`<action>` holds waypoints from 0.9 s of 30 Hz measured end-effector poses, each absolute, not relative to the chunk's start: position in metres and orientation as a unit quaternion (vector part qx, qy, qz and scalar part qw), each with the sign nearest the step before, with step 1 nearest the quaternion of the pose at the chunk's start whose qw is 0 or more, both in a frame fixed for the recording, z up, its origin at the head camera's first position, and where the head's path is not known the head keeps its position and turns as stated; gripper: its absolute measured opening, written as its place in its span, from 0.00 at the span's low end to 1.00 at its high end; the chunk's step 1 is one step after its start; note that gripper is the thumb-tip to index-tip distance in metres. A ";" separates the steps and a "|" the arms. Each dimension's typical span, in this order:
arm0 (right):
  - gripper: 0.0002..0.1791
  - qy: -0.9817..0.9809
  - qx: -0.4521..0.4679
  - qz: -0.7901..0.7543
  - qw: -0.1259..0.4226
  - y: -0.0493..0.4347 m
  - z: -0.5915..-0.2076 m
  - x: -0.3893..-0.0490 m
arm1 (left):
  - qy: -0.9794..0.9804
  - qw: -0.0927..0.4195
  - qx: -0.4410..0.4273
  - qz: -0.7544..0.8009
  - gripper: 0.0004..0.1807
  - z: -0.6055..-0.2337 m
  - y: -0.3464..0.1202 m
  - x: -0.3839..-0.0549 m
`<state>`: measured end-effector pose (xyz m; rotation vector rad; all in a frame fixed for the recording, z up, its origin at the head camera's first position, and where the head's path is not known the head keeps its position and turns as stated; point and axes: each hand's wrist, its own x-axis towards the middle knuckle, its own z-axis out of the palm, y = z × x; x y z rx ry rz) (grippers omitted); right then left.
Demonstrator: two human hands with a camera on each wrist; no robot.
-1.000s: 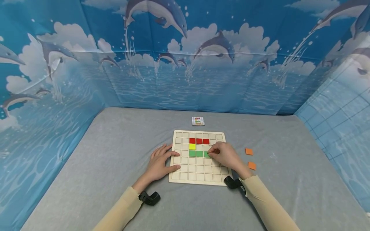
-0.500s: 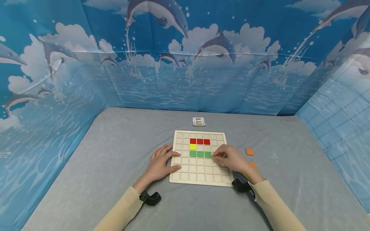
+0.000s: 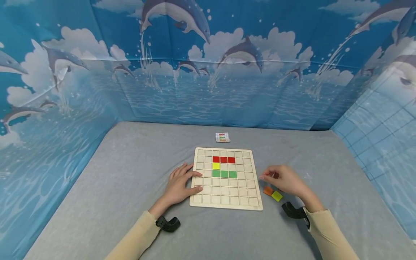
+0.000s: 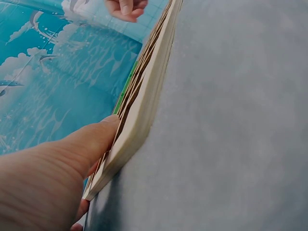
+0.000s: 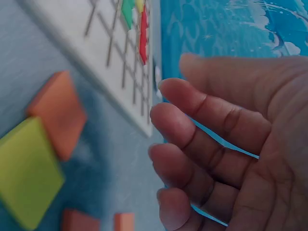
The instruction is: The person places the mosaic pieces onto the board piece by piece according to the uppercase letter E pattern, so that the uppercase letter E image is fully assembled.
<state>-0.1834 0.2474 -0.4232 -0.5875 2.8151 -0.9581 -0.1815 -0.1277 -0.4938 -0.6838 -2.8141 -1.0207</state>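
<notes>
In the head view, the left hand [image 3: 178, 184] is resting over the left edge of a pale wooden square grid board [image 3: 224, 190], its fingers straight and spread apart. The right hand [image 3: 282, 178] is hovering just off the board's right edge, fingers loosely bending, thumb and forefinger coming close; whether they are touching I cannot tell. A flat orange square tile [image 3: 268, 190] and a yellow-green square tile [image 3: 277, 196] are lying side by side just on the near side of those fingers, towards the board's near right corner. Three red square tiles [image 3: 224, 160], one yellow square tile [image 3: 216, 166] and three green square tiles [image 3: 224, 174] are sitting in the cells. A small printed card [image 3: 222, 137] is lying towards the far edge of the grey cloth-covered worktop [image 3: 136, 162].

In the left wrist view, the thumb is pressing on the board's rim near a corner.

In the right wrist view, the fingers are curving with slight gaps, apart from the orange and yellow-green tiles.
</notes>
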 end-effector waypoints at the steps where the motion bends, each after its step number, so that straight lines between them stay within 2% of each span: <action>1: 0.05 0.929 -0.193 -0.310 0.062 0.249 -0.424 -0.182 | -0.916 0.036 -0.222 -0.332 0.23 -0.494 -0.128 -0.181; 7: 0.08 0.934 -0.183 -0.293 0.088 0.257 -0.428 -0.173 | -0.916 0.038 -0.224 -0.330 0.23 -0.494 -0.128 -0.181; 16: 0.20 0.951 -0.146 -0.237 0.137 0.270 -0.430 -0.163 | -0.915 0.041 -0.226 -0.332 0.22 -0.493 -0.128 -0.180; 27: 0.20 0.955 -0.129 -0.219 0.152 0.271 -0.432 -0.158 | -0.914 0.038 -0.227 -0.333 0.22 -0.493 -0.128 -0.181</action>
